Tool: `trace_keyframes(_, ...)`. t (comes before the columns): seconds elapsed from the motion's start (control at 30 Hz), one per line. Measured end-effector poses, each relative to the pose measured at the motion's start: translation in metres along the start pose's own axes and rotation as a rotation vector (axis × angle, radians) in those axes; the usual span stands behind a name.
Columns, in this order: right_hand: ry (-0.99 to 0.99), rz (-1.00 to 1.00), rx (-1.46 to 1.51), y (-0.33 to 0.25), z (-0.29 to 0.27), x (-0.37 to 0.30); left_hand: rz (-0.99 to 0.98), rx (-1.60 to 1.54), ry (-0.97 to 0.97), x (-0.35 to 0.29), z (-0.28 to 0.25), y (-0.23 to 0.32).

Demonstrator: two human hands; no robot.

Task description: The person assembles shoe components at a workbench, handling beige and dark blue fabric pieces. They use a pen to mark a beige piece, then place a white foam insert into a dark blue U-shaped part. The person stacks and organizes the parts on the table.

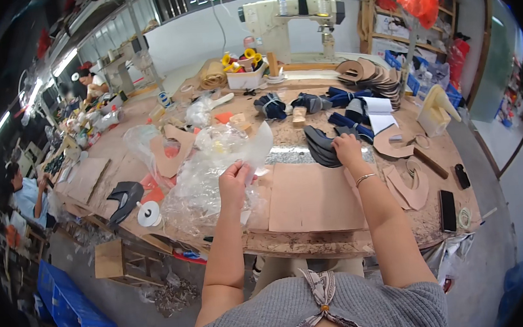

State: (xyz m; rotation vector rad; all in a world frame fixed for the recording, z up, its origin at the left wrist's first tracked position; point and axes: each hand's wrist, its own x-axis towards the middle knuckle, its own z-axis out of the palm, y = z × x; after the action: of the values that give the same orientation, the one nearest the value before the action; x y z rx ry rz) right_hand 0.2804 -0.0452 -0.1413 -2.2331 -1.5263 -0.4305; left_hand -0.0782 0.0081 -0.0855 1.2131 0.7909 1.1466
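Way over on the left a dark curved shoe piece (124, 197) sat at the edge of the workbench (341, 238), with a white tape spool (149, 214) just beside it and a tan cutout (171, 149) a bit further back. Next came a big crumpled heap of clear plastic bags (204, 180), and that's where the left hand (234, 181) was, raised just above the heap with its fingers pinched shut on a thin translucent white sheet (256, 148) that stuck up and to the right of the thumb. A flat tan board (313, 197) lay between the two hands, nothing on it. The right hand (347, 149) was further back and apart from the left, fingers curled down onto a fanned stack of dark grey shoe pieces (321, 146), touching the right edge of it; couldn't tell if it actually gripped one. Bundles of navy pieces (342, 97) were behind that, tan cutouts (407, 186) to the right of the wrist, and a black phone (447, 210) near the bench's right rim.
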Motion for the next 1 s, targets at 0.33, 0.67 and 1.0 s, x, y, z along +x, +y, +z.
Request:
trace_keyframes(0.33, -0.051, 0.090, -0.002, -0.026, -0.016, 0.003, -0.070, -0.121, -0.080, -0.037, 0.010, 0.013)
trace_keyframes(0.67, 0.553, -0.341, -0.014, -0.012, -0.058, 0.002, -0.088, -0.241, -0.141, -0.045, 0.017, -0.001)
trace_keyframes(1.0, -0.105, 0.067, 0.200, 0.006, 0.011, 0.003, -0.100, -0.315, -0.184, -0.060, 0.024, -0.011)
